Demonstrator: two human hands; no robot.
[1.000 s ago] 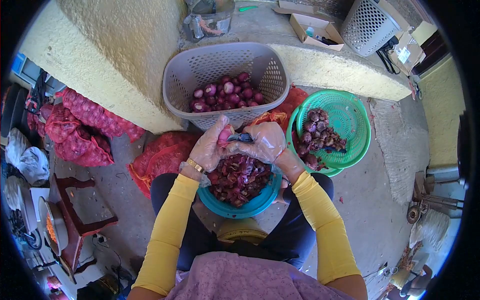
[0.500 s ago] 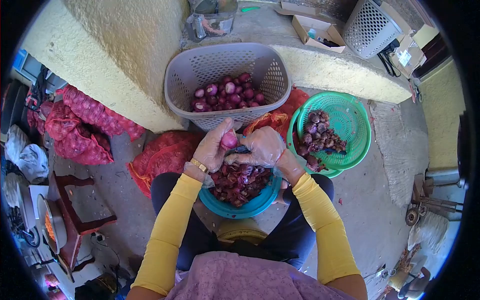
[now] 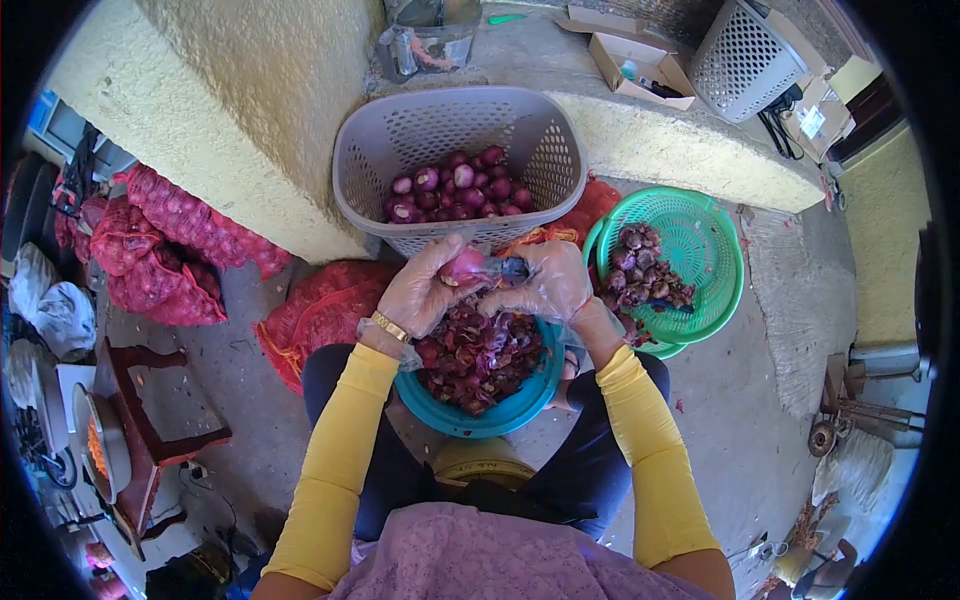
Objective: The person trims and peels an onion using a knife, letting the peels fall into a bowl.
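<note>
My left hand, in a clear plastic glove, is closed around a red onion above the teal basin. Close beside the onion, my gloved right hand grips a small dark tool; its blade or tip cannot be made out. Below both hands, the teal basin holds a heap of loose dark-red onion skins. Just beyond the hands stands a grey perforated basket, with many smooth purple onions on its bottom.
At the right, a green colander contains dark, unpeeled onions. Red mesh sacks lie by the wall, with more onion sacks at the left. A wooden stool and an open cardboard box stand farther off.
The onion in my left hand has turned, and its side now faces up. My right hand has shifted slightly right and up, showing more of the dark tool beside the onion.
</note>
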